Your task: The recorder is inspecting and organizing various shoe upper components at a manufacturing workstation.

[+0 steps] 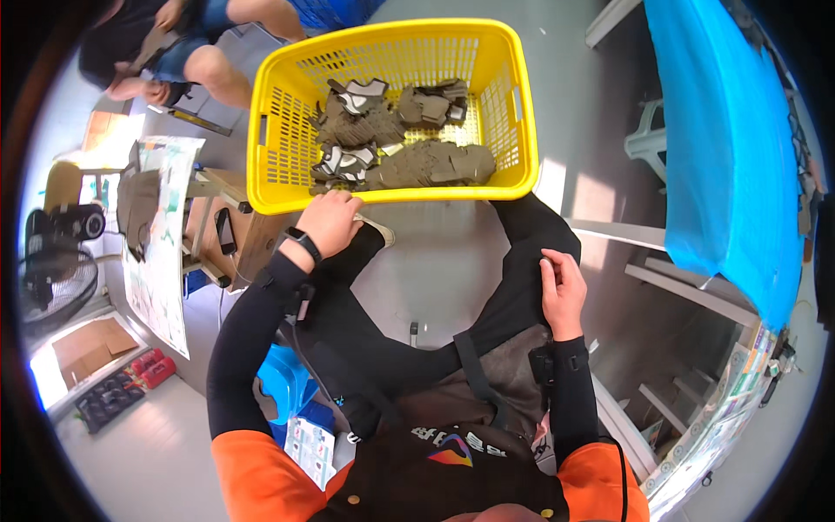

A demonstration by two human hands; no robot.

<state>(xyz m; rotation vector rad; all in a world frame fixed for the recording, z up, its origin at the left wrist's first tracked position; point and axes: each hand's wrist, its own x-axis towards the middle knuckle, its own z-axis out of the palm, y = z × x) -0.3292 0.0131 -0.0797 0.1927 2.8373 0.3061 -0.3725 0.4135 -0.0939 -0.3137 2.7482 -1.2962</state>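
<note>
One basket (pixel 383 31), yellow, is positioned ahead of the person's knees; what bears its weight cannot be told. Left hand (pixel 330 222): at the near rim, left of its middle, fingertips touching the edge. Whether it clasps the rim or merely rests there cannot be determined. Right hand (pixel 565 291): well apart from the basket, beside the right knee, released, digits loosely bent, nothing seen in it.

Handling, in this inspector's judgement: with one hand at one side of the rim, support is uneven; a second hand opposite would steady it. Keep the basket level, since the pieces (pixel 439 165) lie loose and could slide. Lift pieces from the top of a heap, so that those beneath are not dragged.

Count: baskets, one; dark pieces, many, overlapping, exact number not countable; white-marked clusters (pixel 345 163), at least two, both left of centre. Surroundings: co-workers, one (pixel 213 74); fans, one (pixel 56 280); phones, one (pixel 226 231); watches, one (pixel 303 244), left wrist.
</note>
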